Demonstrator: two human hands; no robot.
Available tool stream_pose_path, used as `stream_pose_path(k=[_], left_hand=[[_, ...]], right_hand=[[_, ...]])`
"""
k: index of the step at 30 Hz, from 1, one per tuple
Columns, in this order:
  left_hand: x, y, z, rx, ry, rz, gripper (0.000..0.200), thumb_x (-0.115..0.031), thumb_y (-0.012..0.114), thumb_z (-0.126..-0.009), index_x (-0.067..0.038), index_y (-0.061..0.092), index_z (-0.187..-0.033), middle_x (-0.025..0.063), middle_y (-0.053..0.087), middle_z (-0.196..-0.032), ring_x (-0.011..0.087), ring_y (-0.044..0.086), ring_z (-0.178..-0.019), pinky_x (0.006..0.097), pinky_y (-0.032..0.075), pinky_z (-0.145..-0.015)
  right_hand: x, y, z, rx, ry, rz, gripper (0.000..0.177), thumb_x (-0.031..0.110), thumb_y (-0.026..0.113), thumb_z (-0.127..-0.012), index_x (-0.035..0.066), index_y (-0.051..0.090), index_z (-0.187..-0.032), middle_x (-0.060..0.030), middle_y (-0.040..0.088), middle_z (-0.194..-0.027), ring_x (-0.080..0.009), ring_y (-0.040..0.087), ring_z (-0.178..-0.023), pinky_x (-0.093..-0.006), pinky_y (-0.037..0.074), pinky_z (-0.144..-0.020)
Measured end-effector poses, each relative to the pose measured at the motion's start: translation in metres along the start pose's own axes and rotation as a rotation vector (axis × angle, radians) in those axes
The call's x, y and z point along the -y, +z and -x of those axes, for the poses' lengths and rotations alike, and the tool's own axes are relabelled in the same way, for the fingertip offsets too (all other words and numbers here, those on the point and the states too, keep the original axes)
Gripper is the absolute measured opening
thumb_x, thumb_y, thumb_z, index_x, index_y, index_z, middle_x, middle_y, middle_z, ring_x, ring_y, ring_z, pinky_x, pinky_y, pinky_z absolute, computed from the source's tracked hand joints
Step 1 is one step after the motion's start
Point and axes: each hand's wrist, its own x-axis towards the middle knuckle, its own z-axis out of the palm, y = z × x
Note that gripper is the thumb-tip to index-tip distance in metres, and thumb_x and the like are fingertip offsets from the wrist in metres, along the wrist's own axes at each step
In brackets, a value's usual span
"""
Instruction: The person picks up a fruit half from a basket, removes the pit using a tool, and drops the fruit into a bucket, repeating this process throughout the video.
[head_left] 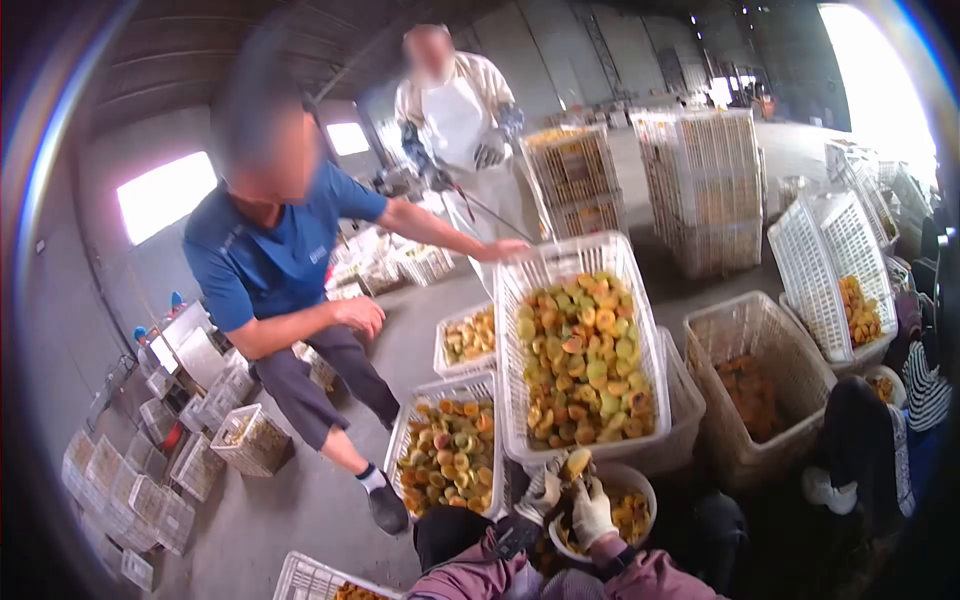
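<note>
Both my hands are in whitish work gloves, close together above a white bucket (pixel 652 497) of orange fruit pieces. A yellowish peach (pixel 577 462) is pinched between them at the fingertips; whether it is whole or halved I cannot make out. My left hand (pixel 542 494), with a dark cuff at the wrist, curls in from the left side of the peach. Coming from below right, my right hand (pixel 594 513) has its fingers closed up against the fruit. Just beyond my hands, a white crate (pixel 656 412) full of green and orange peaches tilts toward me.
A person in a blue shirt (pixel 290 245) rests a hand on the tilted crate's far rim. Another person in a white apron (pixel 452 125) stands behind. A peach crate (pixel 400 440) sits left, a deep crate (pixel 715 320) right. Stacked crates (pixel 700 190) stand farther back.
</note>
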Motion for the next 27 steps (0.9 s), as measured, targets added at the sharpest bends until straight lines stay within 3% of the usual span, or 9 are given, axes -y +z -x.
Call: stream_pose_path(k=[1, 3, 4, 5, 7, 9, 10, 14, 27], left_hand=[[0.033, -0.026, 0.004, 0.061, 0.180, -0.145, 0.035, -0.017, 0.032, -0.098, 0.000, 0.047, -0.125, 0.0108, 0.055, -0.121, 0.0200, 0.052, -0.112, 0.0302, 0.040, -0.099], [0.025, -0.016, 0.016, -0.079, 0.216, -0.293, 0.035, -0.016, 0.035, -0.098, 0.002, 0.044, -0.126, 0.0127, 0.052, -0.124, 0.0221, 0.051, -0.112, 0.0327, 0.039, -0.099], [0.002, 0.004, 0.028, -0.149, 0.322, -0.859, 0.037, -0.024, 0.042, -0.096, 0.000, 0.046, -0.124, 0.0141, 0.054, -0.118, 0.0244, 0.052, -0.110, 0.0335, 0.041, -0.097], [0.046, -0.025, 0.012, -0.242, 0.075, 0.028, 0.039, -0.037, 0.045, -0.095, -0.003, 0.051, -0.115, 0.0144, 0.059, -0.106, 0.0268, 0.058, -0.098, 0.0358, 0.048, -0.087], [-0.004, 0.013, 0.017, -0.234, -0.175, 0.419, 0.038, -0.040, 0.041, -0.095, -0.006, 0.056, -0.104, 0.0109, 0.064, -0.087, 0.0242, 0.063, -0.081, 0.0371, 0.052, -0.074], [-0.017, 0.025, 0.019, -0.290, -0.227, 0.522, 0.038, -0.041, 0.042, -0.095, -0.007, 0.057, -0.104, 0.0114, 0.064, -0.087, 0.0260, 0.062, -0.081, 0.0357, 0.052, -0.074], [-0.018, 0.024, 0.019, -0.289, -0.239, 0.535, 0.035, -0.039, 0.043, -0.096, -0.007, 0.057, -0.104, 0.0117, 0.064, -0.088, 0.0267, 0.062, -0.082, 0.0355, 0.052, -0.075], [-0.026, 0.036, 0.021, -0.320, -0.163, 0.382, 0.033, -0.036, 0.046, -0.095, -0.006, 0.056, -0.104, 0.0110, 0.062, -0.093, 0.0247, 0.061, -0.085, 0.0350, 0.051, -0.077], [-0.028, 0.045, 0.033, -0.340, 0.023, 0.099, 0.029, -0.034, 0.040, -0.097, -0.008, 0.053, -0.096, 0.0057, 0.058, -0.090, 0.0185, 0.055, -0.082, 0.0317, 0.045, -0.079]], right_hand=[[0.008, -0.005, 0.006, 0.046, 0.076, 0.004, 0.052, 0.032, 0.055, -0.090, 0.006, 0.042, -0.133, -0.0168, 0.064, -0.106, -0.0269, 0.062, -0.094, -0.0336, 0.047, -0.079], [0.007, -0.011, 0.008, 0.063, -0.105, 0.425, 0.057, 0.041, 0.051, -0.089, 0.006, 0.040, -0.133, -0.0278, 0.060, -0.096, -0.0435, 0.058, -0.090, -0.0443, 0.047, -0.071], [-0.013, -0.014, 0.005, 0.111, -0.235, 0.623, 0.058, 0.045, 0.047, -0.089, 0.006, 0.039, -0.132, -0.0285, 0.061, -0.090, -0.0448, 0.058, -0.087, -0.0472, 0.047, -0.070], [-0.007, -0.014, 0.013, 0.129, -0.285, 0.728, 0.054, 0.046, 0.046, -0.089, 0.006, 0.042, -0.126, -0.0288, 0.061, -0.087, -0.0453, 0.059, -0.083, -0.0491, 0.046, -0.069], [-0.023, -0.012, 0.010, 0.143, -0.318, 0.732, 0.045, 0.042, 0.047, -0.089, 0.005, 0.047, -0.114, -0.0288, 0.061, -0.085, -0.0457, 0.058, -0.082, -0.0496, 0.046, -0.069], [0.002, -0.006, 0.017, 0.114, -0.019, 0.453, 0.049, 0.030, 0.057, -0.084, 0.001, 0.045, -0.121, -0.0290, 0.055, -0.106, -0.0444, 0.055, -0.093, -0.0439, 0.048, -0.074], [0.012, -0.004, 0.020, 0.112, -0.014, 0.528, 0.042, 0.030, 0.047, -0.092, -0.001, 0.045, -0.119, -0.0293, 0.060, -0.096, -0.0435, 0.056, -0.094, -0.0434, 0.047, -0.074], [0.023, -0.002, 0.019, 0.108, -0.005, 0.643, 0.038, 0.032, 0.048, -0.090, 0.000, 0.047, -0.111, -0.0287, 0.060, -0.087, -0.0447, 0.058, -0.086, -0.0439, 0.047, -0.071], [0.005, 0.005, 0.016, 0.179, 0.100, 0.520, 0.041, 0.029, 0.048, -0.092, -0.001, 0.048, -0.119, -0.0260, 0.061, -0.093, -0.0380, 0.060, -0.086, -0.0377, 0.047, -0.076]])
